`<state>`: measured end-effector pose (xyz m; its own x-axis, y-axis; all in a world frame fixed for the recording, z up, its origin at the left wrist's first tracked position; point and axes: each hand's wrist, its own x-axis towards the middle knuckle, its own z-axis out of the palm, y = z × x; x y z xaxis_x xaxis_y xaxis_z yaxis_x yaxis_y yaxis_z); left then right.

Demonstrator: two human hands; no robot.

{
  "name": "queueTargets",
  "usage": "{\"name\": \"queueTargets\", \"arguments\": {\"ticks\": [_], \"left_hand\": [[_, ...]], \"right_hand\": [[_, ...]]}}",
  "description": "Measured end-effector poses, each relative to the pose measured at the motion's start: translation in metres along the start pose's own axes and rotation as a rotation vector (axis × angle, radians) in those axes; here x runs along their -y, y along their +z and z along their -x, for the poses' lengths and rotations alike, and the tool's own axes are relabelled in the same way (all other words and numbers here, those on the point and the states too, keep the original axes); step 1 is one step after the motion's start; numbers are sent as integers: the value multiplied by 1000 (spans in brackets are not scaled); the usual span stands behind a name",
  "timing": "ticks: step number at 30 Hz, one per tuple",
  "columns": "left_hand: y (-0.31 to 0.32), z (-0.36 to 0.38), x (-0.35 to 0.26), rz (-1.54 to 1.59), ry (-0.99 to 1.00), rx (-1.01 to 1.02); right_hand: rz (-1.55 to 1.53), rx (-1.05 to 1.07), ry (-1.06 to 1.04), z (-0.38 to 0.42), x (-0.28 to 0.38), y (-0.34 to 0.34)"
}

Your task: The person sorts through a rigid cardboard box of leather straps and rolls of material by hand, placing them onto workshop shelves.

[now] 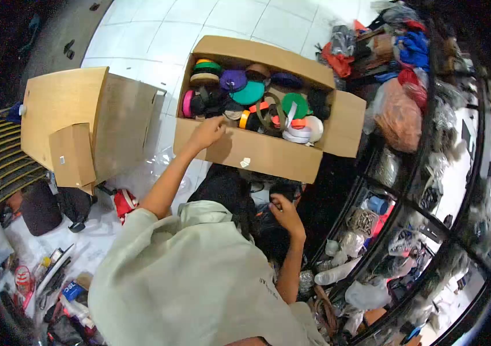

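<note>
An open cardboard box (268, 155) holds several rolls of ribbon and webbing: a purple roll (233, 80), a teal roll (248, 92), a green roll (295, 106) and white rolls (297, 135) among them. My left hand (210, 132) is at the near wall of this box, its fingers bent over the top edge beside a beige roll (233, 111). Lower down and to the right, my right hand (284, 213) has its fingers curled in, close to a black item (283, 191). Whatever it may hold is hidden against the dark background.
A wooden cabinet (64, 115) with a small carton (72, 155) against it stands at left. Along the right runs a black shelf rack (407, 202) packed with bagged goods. Loose items, including a red pouch (124, 203), lie on the left. White floor tiles (234, 20) show behind the box.
</note>
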<state>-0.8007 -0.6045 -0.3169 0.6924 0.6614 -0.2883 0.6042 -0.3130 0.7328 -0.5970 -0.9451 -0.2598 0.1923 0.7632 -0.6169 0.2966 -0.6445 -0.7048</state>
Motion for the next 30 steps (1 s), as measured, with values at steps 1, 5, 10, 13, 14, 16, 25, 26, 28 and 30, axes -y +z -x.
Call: {"name": "queueTargets", "arguments": {"ticks": [1,5,10,13,14,16,25,26,28,30], "left_hand": [[2,-7,9,5,-21,11],[22,-19,61,-28,15,-167],[34,26,77,-79,-5,-61],[32,37,62,-23,39,-97],[28,39,59,-27,22,-96],[18,36,59,13,-58,-20],[-2,-13,74,137,-125,-78],[-9,-16,66,167,-148,-71],[-7,-18,66,208,-170,-54],[3,-26,72,521,-273,-79]], "right_hand": [[-13,-23,-16,-22,6,1],[-190,-230,-132,-159,36,4],[-249,-486,-24,-370,87,-1],[-283,-502,103,-453,59,30],[-246,-569,167,-463,53,41],[-100,-488,290,-451,68,35],[54,-535,563,-471,88,41],[56,-478,622,-461,100,30],[15,-445,540,-463,86,26],[-80,-479,407,-445,92,21]]}}
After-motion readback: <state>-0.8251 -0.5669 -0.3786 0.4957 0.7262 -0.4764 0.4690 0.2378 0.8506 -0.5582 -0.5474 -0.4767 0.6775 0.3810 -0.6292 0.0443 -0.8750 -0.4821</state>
